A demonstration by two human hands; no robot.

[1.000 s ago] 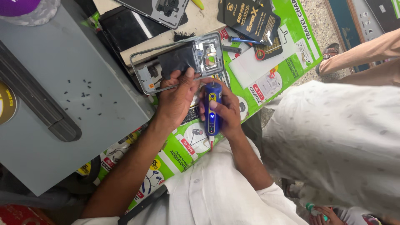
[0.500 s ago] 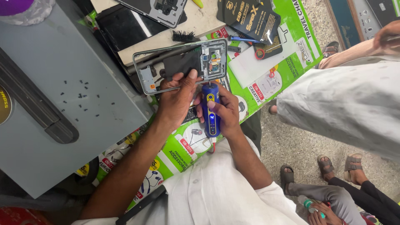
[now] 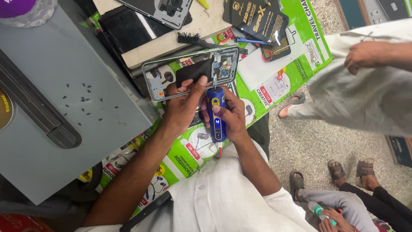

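Left hand [image 3: 185, 103] at centre, thumb and fingers gripping opened phone frame [image 3: 191, 71] by near edge. Right hand [image 3: 231, 114] just at 3 o'clock of it, closed round blue electric screwdriver [image 3: 216, 112], tip touching frame's board. Black brush [image 3: 195, 39] at 12 o'clock. Loose black screws [image 3: 86, 101] on grey case lid [image 3: 64, 86] at 9 o'clock. Green printed mat [image 3: 274, 81] beneath.

Blue electric screwdriver [image 3: 217, 117] with yellow ring, grey phone frame [image 3: 191, 71], green printed mat [image 3: 274, 81], black brush [image 3: 198, 41]
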